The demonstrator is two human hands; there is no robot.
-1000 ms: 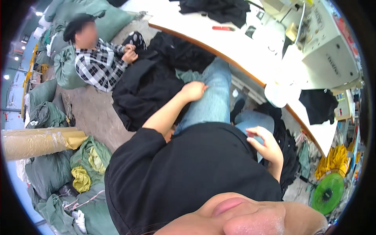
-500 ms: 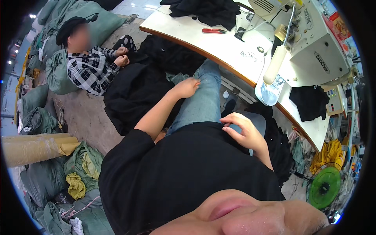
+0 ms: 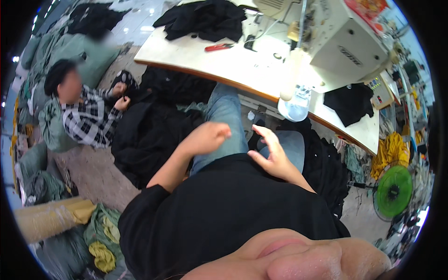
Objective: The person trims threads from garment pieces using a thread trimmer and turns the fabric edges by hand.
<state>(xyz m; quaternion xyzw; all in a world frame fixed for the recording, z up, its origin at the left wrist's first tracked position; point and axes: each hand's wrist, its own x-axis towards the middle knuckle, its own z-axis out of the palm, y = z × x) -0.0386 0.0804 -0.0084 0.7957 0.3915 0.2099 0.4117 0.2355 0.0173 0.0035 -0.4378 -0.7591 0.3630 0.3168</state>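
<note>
I sit at a pale sewing table [image 3: 224, 65] in blue jeans [image 3: 226, 116] and a black shirt [image 3: 224, 210]. My left hand [image 3: 207, 137] rests over my left thigh with its fingers curled loosely and nothing in them. My right hand [image 3: 270, 151] hovers above my lap, fingers spread, empty. A heap of black cloth [image 3: 154, 135] lies on the floor just left of my left knee. On the table lie another black garment [image 3: 205, 18] and red snips [image 3: 219, 46], beside a white sewing machine [image 3: 345, 42].
A person in a checked shirt [image 3: 88, 121] sits on the floor at the left, handling black cloth. Green sacks [image 3: 56, 60] and a cardboard roll [image 3: 51, 217] crowd the left. A lamp [image 3: 294, 93] hangs at the table's edge. A green fan [image 3: 394, 189] stands at the right.
My head has tipped toward the table, so the view shifted. My left hand drew back from my knee toward my lap and curled. My right hand rose and opened its fingers.
</note>
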